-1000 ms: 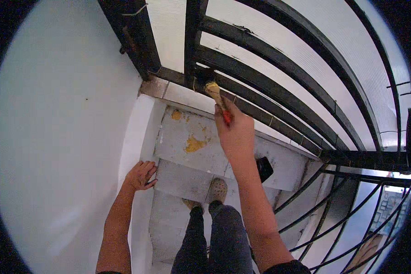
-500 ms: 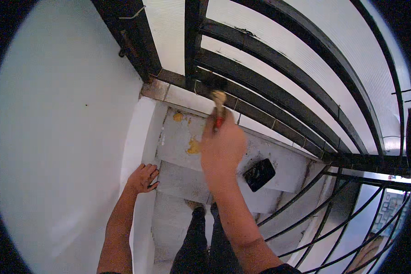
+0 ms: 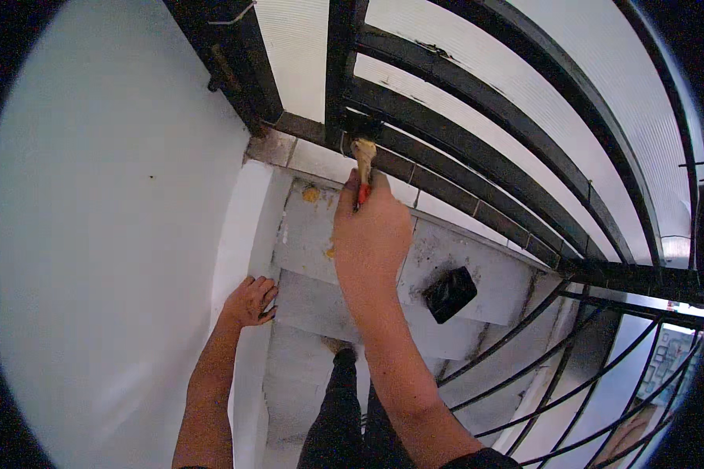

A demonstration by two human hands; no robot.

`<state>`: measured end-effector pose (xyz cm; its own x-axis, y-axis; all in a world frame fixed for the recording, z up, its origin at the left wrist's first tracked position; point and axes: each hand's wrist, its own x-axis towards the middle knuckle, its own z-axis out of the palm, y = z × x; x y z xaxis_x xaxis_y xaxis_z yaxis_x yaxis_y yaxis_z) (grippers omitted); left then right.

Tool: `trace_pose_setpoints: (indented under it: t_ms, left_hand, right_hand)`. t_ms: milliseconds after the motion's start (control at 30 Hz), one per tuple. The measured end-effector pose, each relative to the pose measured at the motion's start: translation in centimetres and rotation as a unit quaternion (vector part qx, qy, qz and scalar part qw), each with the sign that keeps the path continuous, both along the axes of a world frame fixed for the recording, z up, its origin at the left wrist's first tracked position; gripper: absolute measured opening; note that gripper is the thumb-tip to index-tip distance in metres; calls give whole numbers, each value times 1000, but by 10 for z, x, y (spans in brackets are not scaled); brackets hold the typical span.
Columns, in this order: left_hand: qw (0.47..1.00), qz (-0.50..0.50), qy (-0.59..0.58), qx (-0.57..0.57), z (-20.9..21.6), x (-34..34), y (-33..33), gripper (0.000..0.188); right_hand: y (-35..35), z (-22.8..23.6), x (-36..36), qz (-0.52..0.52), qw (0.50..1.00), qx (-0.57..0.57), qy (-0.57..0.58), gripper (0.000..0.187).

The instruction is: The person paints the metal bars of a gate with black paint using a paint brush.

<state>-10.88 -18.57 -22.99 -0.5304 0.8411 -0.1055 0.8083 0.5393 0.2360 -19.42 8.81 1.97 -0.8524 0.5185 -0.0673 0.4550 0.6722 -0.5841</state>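
Observation:
A paintbrush (image 3: 363, 168) with a red handle and pale ferrule is pinched in my right hand (image 3: 371, 234). Its dark bristle end meets the lower black metal rail (image 3: 391, 144) near the upright post; the exact contact is hard to make out. Farther left, my left hand (image 3: 252, 301) rests on the white ledge (image 3: 235, 258) along the wall, fingers apart and bent over its edge, holding nothing. A black paint tray (image 3: 451, 295), smeared inside with dark, shiny paint, sits on the grey step right of my right forearm.
Yellowish patches (image 3: 311, 194) and dark specks mark the grey step (image 3: 297, 242). Black curved bars (image 3: 477, 102) stand before translucent ribbed panels. A thin-barred black railing (image 3: 540, 375) runs along the lower right. The white wall (image 3: 109, 234) closes the left side.
My right hand and the paintbrush have moved slightly left and up along the rail. My left hand stays on the ledge. The whole view has shifted a little.

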Motion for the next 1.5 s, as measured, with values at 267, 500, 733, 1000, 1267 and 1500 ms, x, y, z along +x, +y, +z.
trace_pose_setpoints:
  t_ms: [267, 500, 733, 1000, 1267, 1500]
  left_hand:
    - [1000, 6, -11, -15, 2, 2, -1, 45]
    - [1000, 18, -12, -3, -6, 1, -2, 42]
    - [1000, 17, -5, -2, -5, -1, 8, 40]
    - [999, 21, 19, 27, -3, 2, 1, 40]
    - [999, 35, -29, 9, -1, 0, -4, 37]
    - [999, 29, -41, 0, 0, -2, 1, 37]
  right_hand:
    - [28, 13, 28, -129, 990, 15, 52, 25]
    - [-8, 1, 2, -33, 997, -45, 61, 26]
    - [51, 12, 40, -114, 990, 43, 71, 23]
    - [17, 3, 24, -114, 992, -21, 37, 24]
    - [25, 16, 27, -59, 997, -42, 39, 21]
    - [48, 4, 73, -106, 972, -184, 101, 32]
